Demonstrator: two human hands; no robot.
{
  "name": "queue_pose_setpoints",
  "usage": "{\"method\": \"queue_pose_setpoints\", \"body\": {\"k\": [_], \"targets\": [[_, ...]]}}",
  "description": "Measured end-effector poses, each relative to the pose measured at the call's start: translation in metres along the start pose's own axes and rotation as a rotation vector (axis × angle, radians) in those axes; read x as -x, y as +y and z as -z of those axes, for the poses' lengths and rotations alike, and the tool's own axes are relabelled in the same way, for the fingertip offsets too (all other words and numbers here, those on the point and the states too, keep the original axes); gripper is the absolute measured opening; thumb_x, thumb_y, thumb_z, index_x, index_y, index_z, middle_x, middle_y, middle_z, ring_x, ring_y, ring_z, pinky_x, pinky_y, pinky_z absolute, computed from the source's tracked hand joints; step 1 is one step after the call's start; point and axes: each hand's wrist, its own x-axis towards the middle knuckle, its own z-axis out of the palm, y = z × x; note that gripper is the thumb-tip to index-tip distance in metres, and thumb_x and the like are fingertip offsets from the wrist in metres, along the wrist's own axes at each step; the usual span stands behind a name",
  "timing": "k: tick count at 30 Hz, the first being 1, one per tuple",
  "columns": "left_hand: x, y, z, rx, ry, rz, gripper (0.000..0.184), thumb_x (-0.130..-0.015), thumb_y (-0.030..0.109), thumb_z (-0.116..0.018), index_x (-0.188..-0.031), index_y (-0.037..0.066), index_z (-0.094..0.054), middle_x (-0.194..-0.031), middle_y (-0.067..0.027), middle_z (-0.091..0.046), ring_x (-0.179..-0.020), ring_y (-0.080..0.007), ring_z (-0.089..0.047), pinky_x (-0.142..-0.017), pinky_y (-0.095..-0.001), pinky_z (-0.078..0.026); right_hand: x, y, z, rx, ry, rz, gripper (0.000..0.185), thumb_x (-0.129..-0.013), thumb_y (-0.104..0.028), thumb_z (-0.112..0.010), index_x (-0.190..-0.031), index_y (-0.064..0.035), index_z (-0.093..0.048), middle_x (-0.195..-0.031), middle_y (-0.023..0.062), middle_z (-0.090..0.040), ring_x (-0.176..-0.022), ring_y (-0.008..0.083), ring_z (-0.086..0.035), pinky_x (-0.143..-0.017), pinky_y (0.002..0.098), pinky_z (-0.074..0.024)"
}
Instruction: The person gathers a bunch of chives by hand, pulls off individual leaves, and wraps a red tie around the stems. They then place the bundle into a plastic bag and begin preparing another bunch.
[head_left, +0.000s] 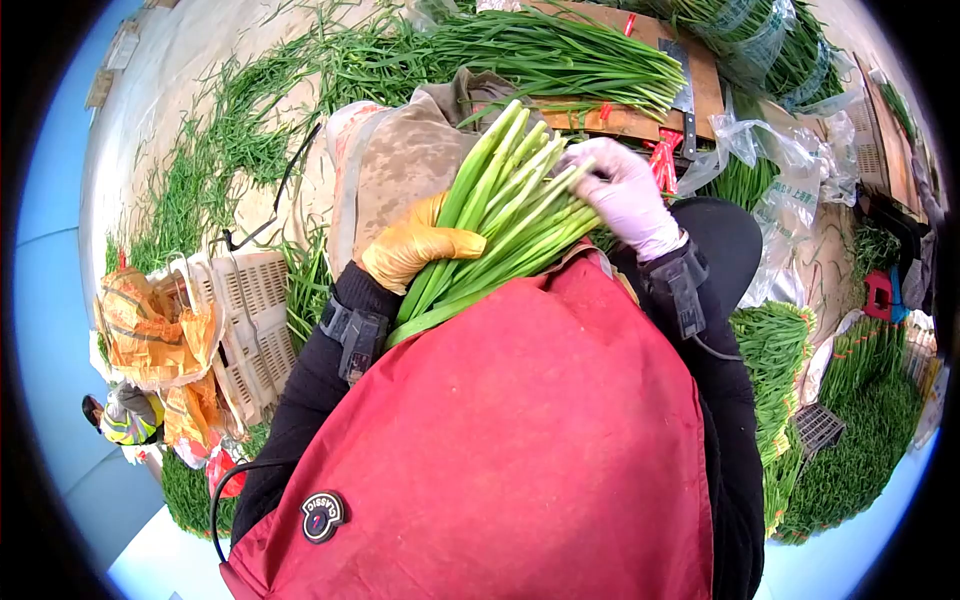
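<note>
A bunch of garlic chives [500, 215] with pale stalk ends pointing up lies across my lap, against the red apron [520, 420]. My left hand [415, 245], in a yellow-orange glove, is closed around the bunch on its left side, thumb across the stalks. At the upper right of the bunch, my right hand [628, 195], in a pale pink glove, has its fingers pinched on the end of a pale stalk. The fingertips are partly hidden by the stalks. Beyond my hands, a heap of loose chives [560, 60] rests on a wooden board [705, 95].
A large knife [686, 105] lies on the board beside red ties [664, 160]. Clear plastic wrap [790, 190] hangs at the right. Stacked chives [860, 450] stand lower right. At left are a white crate [250, 320], an orange sack [155, 335] and a person in a reflective vest [130, 418].
</note>
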Motion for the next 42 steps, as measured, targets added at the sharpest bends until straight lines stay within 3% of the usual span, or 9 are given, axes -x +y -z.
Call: {"method": "queue_pose_setpoints", "body": {"k": [7, 9, 11, 17, 19, 21, 27, 36, 42], "targets": [[0.001, 0.003, 0.008, 0.023, -0.032, 0.003, 0.059, -0.074, 0.009, -0.071, -0.128, -0.002, -0.050, -0.115, -0.0084, -0.063, -0.099, -0.0153, -0.062, -0.089, -0.0290, -0.049, -0.005, -0.033, 0.127, 0.403, 0.713, 0.119, 0.013, -0.087, -0.011, -0.060, -0.091, -0.0031, -0.071, -0.093, 0.0069, -0.068, -0.086, 0.0160, -0.063, -0.081, 0.0299, -0.0509], [0.002, 0.003, 0.010, 0.054, -0.017, 0.005, 0.060, -0.074, 0.010, -0.072, -0.128, -0.001, -0.050, -0.115, -0.0087, -0.063, -0.099, -0.0158, -0.062, -0.089, -0.0292, -0.049, 0.009, -0.042, 0.166, -0.011, 0.897, 0.159, 0.012, -0.084, -0.009, -0.064, -0.092, -0.0018, -0.070, -0.091, 0.0077, -0.068, -0.086, 0.0157, -0.063, -0.084, 0.0306, -0.0498], [0.002, 0.002, 0.012, 0.069, -0.015, 0.001, 0.061, -0.073, 0.011, -0.072, -0.128, -0.001, -0.049, -0.115, -0.0092, -0.063, -0.100, -0.0167, -0.062, -0.089, -0.0295, -0.049, 0.031, -0.047, 0.181, -0.132, 0.765, 0.054, 0.014, -0.084, -0.010, -0.064, -0.094, -0.0029, -0.070, -0.090, 0.0059, -0.068, -0.086, 0.0177, -0.063, -0.086, 0.0310, -0.0494], [0.004, 0.005, 0.015, 0.111, -0.085, 0.038, 0.068, -0.077, 0.011, -0.070, -0.137, 0.001, -0.041, -0.126, -0.0098, -0.057, -0.110, -0.0178, -0.057, -0.096, -0.0307, -0.044, 0.050, -0.022, 0.091, 0.714, -0.486, -0.087, 0.047, -0.079, -0.013, -0.069, -0.124, -0.0026, -0.057, -0.126, 0.0100, -0.056, -0.123, 0.0214, -0.049, -0.106, 0.0357, -0.0361], [0.006, 0.007, 0.013, 0.115, -0.088, 0.055, 0.069, -0.077, 0.012, -0.071, -0.137, 0.000, -0.041, -0.126, -0.0100, -0.057, -0.111, -0.0181, -0.057, -0.097, -0.0309, -0.044, 0.034, -0.025, 0.050, 0.561, -0.521, 0.171, 0.055, -0.084, -0.020, -0.070, -0.132, -0.0062, -0.049, -0.123, 0.0062, -0.060, -0.114, 0.0198, -0.055, -0.100, 0.0327, -0.0416], [0.007, 0.010, 0.009, 0.112, -0.093, 0.086, 0.069, -0.077, 0.013, -0.072, -0.137, 0.001, -0.040, -0.126, -0.0100, -0.057, -0.111, -0.0183, -0.057, -0.097, -0.0308, -0.044, 0.027, -0.030, 0.024, -0.322, -0.542, -0.435, 0.057, -0.085, -0.020, -0.070, -0.134, -0.0050, -0.046, -0.123, 0.0038, -0.059, -0.114, 0.0149, -0.053, -0.100, 0.0312, -0.0414], [0.007, 0.017, 0.001, 0.088, -0.086, 0.052, 0.067, -0.079, 0.014, -0.072, -0.137, 0.001, -0.041, -0.126, -0.0092, -0.057, -0.110, -0.0172, -0.058, -0.095, -0.0303, -0.046, 0.000, -0.057, -0.029, -0.887, -0.301, -0.302, 0.045, -0.083, -0.016, -0.072, -0.123, -0.0065, -0.056, -0.109, 0.0022, -0.064, -0.099, 0.0122, -0.061, -0.081, 0.0301, -0.0528], [0.002, 0.015, 0.004, -0.048, -0.068, 0.046, 0.066, -0.080, 0.019, -0.073, -0.136, 0.002, -0.043, -0.125, -0.0079, -0.057, -0.108, -0.0160, -0.057, -0.094, -0.0293, -0.045, -0.011, -0.047, -0.061, -0.985, 0.047, -0.240, 0.035, -0.080, 0.003, -0.067, -0.113, -0.0052, -0.060, -0.103, 0.0035, -0.066, -0.091, 0.0141, -0.065, -0.082, 0.0292, -0.0533], [-0.002, 0.008, 0.003, -0.215, -0.103, 0.116, 0.056, -0.084, 0.028, -0.070, -0.130, 0.002, -0.050, -0.116, -0.0064, -0.061, -0.103, -0.0153, -0.058, -0.090, -0.0290, -0.046, -0.018, -0.063, -0.057, -1.108, -0.137, -0.253, 0.065, -0.079, -0.007, -0.069, -0.137, -0.0048, -0.039, -0.124, 0.0128, -0.056, -0.112, 0.0248, -0.056, -0.098, 0.0381, -0.0448]]}}
